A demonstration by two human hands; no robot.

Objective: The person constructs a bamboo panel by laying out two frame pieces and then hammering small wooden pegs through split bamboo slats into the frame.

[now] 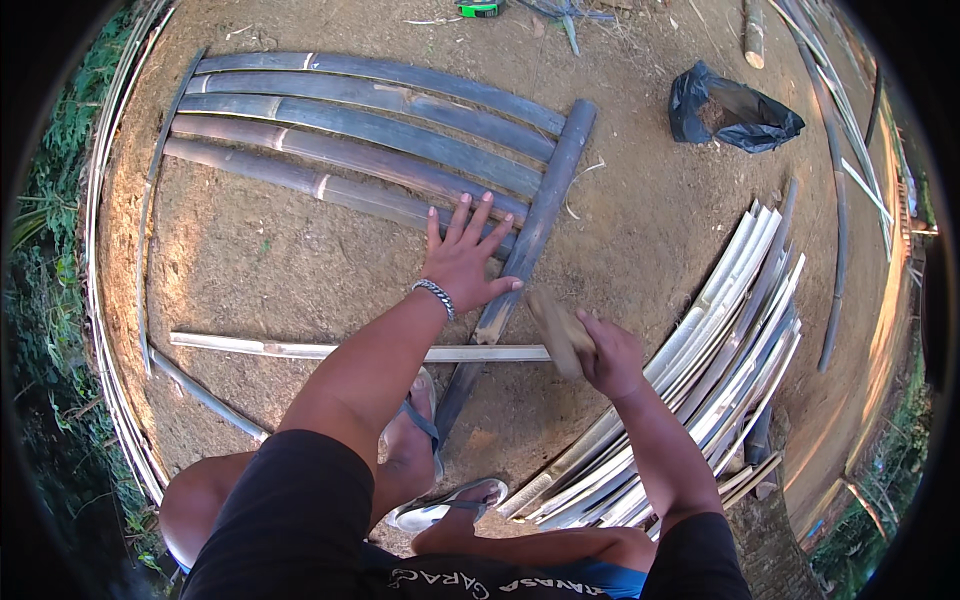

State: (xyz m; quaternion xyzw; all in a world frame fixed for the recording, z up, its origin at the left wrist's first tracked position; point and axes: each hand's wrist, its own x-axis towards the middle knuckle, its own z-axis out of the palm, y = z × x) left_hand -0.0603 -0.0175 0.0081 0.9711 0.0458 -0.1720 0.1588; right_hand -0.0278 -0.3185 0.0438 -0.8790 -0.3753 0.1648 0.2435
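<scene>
My left hand (465, 255), fingers spread, lies flat over the right ends of the nearest dark bamboo slats (350, 190), its thumb by a thick dark bamboo pole (560, 180). Several such slats run side by side from a thin pole (160, 150) at the left to this thick one. My right hand (610, 355) is closed on a short brown piece of wood (556, 335), smeared by motion, just right of the pole's pale, notched part. A pale split bamboo strip (250, 345) lies across the pole, nearer to me; its right end reaches the blurred wood.
A pile of split bamboo strips (700, 370) lies at the right. Beyond it sits an open black plastic bag (735, 108). A green tape measure (481, 8) is at the far edge. Long bamboo pieces (105, 200) line the left side. My sandalled feet (455, 500) stand close by.
</scene>
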